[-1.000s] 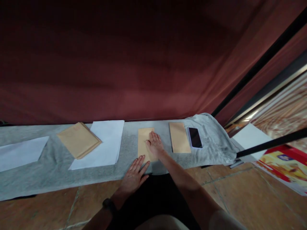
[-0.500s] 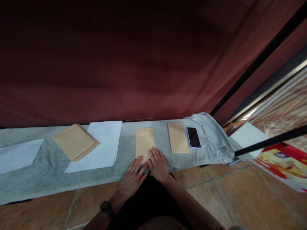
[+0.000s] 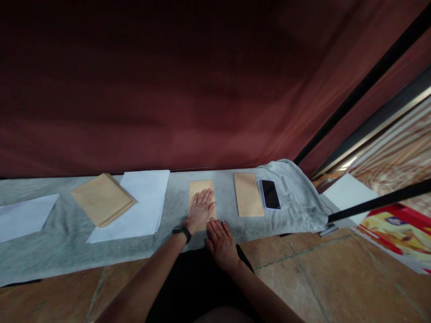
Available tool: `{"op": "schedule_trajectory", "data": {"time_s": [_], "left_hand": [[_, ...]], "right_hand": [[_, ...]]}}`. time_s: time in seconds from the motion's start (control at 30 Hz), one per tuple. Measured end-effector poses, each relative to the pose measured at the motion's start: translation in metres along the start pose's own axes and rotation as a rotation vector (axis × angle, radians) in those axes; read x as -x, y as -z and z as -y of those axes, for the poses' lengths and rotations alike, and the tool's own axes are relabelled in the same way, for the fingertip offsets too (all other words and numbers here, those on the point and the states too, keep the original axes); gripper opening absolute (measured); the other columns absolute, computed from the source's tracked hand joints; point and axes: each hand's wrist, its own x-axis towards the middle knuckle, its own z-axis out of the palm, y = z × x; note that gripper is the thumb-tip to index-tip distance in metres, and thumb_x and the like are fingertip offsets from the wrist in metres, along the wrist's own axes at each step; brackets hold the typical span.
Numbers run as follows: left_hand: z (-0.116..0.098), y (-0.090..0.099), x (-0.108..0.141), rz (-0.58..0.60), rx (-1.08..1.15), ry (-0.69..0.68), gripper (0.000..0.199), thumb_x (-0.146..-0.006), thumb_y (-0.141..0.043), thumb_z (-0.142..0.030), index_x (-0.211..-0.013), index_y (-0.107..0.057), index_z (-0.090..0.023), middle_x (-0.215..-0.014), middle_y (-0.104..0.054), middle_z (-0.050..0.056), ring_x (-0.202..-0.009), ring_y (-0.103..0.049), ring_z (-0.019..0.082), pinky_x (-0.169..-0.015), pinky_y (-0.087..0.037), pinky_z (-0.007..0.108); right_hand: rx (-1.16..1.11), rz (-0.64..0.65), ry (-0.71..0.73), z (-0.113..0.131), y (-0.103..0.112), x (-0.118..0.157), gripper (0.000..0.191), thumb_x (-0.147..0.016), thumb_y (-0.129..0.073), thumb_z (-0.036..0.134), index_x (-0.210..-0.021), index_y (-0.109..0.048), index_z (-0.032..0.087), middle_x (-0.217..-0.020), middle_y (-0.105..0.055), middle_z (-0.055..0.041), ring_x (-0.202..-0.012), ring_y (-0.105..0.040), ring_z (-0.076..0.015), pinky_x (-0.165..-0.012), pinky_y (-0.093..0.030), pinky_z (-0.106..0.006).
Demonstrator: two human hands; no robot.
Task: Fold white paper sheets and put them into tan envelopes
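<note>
A brown paper envelope (image 3: 195, 188) lies in front of me on a grey cloth (image 3: 178, 202). My left hand (image 3: 200, 210) rests flat on its middle with the fingers stretched toward the far end, covering much of it. At the near right corner of the envelope, my right hand (image 3: 221, 242) lies with its fingers extended, its fingertips at the edge. Neither hand grips anything. To the right is a second brown envelope (image 3: 248, 194), flat on the cloth and apart from both hands.
Beyond that envelope lies a smartphone (image 3: 270, 194). On the left, a stack of brown envelopes (image 3: 103, 199) overlaps white paper sheets (image 3: 144, 193), with another white sheet (image 3: 28, 217) farther left. A red curtain (image 3: 202, 112) hangs behind. Black bars (image 3: 380, 202) and a red-and-yellow box (image 3: 400, 233) are at right.
My left hand has moved forward from the envelope's near end to its middle. My right hand has shifted slightly back toward me.
</note>
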Motion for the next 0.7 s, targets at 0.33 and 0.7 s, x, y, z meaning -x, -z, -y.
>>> {"op": "schedule_trajectory", "data": {"time_s": [0.33,0.7], "left_hand": [[0.003,-0.001,0.000,0.007,0.026,-0.070,0.056,-0.104,-0.030,-0.036,-0.156,-0.039,-0.018,-0.163,-0.039,0.008,-0.155,-0.026,0.023,-0.127,-0.018,0.048],[-0.002,0.005,0.097,-0.064,-0.016,-0.184,0.052,-0.105,-0.036,-0.033,-0.156,-0.040,-0.023,-0.163,-0.039,0.005,-0.152,-0.033,0.024,-0.124,-0.029,0.046]], "right_hand": [[-0.035,-0.003,-0.011,0.000,-0.004,0.001,0.055,-0.103,-0.050,0.037,-0.154,-0.043,0.016,-0.153,-0.053,-0.0097,-0.144,-0.046,-0.0236,-0.125,-0.028,-0.045],[-0.070,-0.028,-0.059,-0.003,0.001,0.002,0.043,-0.103,-0.047,0.025,-0.145,-0.055,0.019,-0.147,-0.060,-0.0073,-0.137,-0.053,-0.0209,-0.122,-0.034,-0.042]]}}
